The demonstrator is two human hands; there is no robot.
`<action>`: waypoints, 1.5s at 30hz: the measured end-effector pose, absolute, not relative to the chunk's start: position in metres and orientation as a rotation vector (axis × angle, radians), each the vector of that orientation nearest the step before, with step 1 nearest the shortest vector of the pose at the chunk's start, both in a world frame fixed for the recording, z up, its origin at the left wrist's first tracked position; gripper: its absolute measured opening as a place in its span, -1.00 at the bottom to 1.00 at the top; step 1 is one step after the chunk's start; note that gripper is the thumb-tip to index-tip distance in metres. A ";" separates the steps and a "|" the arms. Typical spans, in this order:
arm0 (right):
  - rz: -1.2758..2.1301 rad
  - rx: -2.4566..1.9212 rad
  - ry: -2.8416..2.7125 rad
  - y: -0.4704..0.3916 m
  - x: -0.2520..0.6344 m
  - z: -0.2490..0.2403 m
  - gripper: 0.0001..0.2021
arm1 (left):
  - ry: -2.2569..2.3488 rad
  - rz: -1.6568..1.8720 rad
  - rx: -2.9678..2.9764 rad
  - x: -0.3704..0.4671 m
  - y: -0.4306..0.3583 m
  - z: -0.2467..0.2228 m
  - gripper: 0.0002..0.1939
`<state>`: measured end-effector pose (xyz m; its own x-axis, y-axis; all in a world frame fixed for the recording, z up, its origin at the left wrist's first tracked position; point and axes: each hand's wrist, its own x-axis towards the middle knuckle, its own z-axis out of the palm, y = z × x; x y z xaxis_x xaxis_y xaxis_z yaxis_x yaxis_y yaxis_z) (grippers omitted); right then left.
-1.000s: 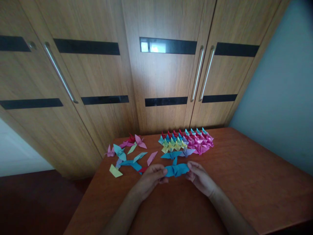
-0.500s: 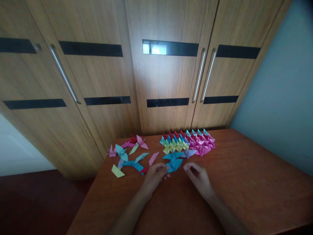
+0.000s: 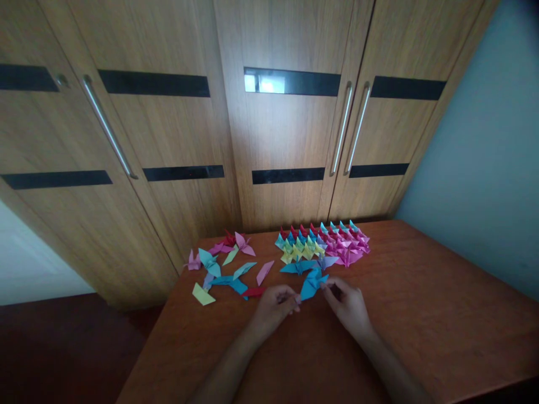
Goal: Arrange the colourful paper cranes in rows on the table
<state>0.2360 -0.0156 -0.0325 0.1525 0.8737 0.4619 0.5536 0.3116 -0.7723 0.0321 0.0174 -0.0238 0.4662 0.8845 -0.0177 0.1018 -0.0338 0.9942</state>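
Observation:
A blue origami crane [image 3: 312,284] is held up between my two hands, tilted, just above the table. My right hand [image 3: 348,304] pinches its right-hand tip between thumb and fingers. At the lower left wing tip, the closed fingertips of my left hand [image 3: 275,307] meet the paper. Just behind it lies another blue crane [image 3: 298,266], beside a lavender crane [image 3: 326,262]. Close to my left hand is a red folded paper piece [image 3: 254,292], partly covered by the hand.
Tight rows of folded cranes in several colours, among them a magenta group [image 3: 347,249], stand at the back of the wooden table [image 3: 421,314]. Loose folded papers, including a yellow-green piece [image 3: 203,294] and a pink piece [image 3: 264,272], lie to the left. Wardrobe doors [image 3: 286,134] rise behind.
The blue crane has turned and shifted right. My right hand, earlier apart from it, now grips its right tip; my left hand has moved slightly right and down.

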 end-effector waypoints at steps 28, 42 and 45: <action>-0.066 -2.520 -1.428 0.019 0.384 -0.036 -0.64 | 0.899 0.727 1.472 0.036 0.013 -0.026 -0.68; -0.044 -2.607 -1.361 0.027 0.376 -0.031 -0.62 | 0.895 0.718 1.499 0.035 0.013 -0.027 -0.74; -0.053 -2.601 -1.361 0.028 0.378 -0.030 -0.63 | 0.895 0.712 1.508 0.035 0.013 -0.026 -0.74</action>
<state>0.3777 0.0280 -0.0304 0.5743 0.8089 0.1264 0.8163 -0.5539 -0.1639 0.0349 0.0128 -0.0264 0.5193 0.8529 -0.0542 0.1397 -0.0222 0.9899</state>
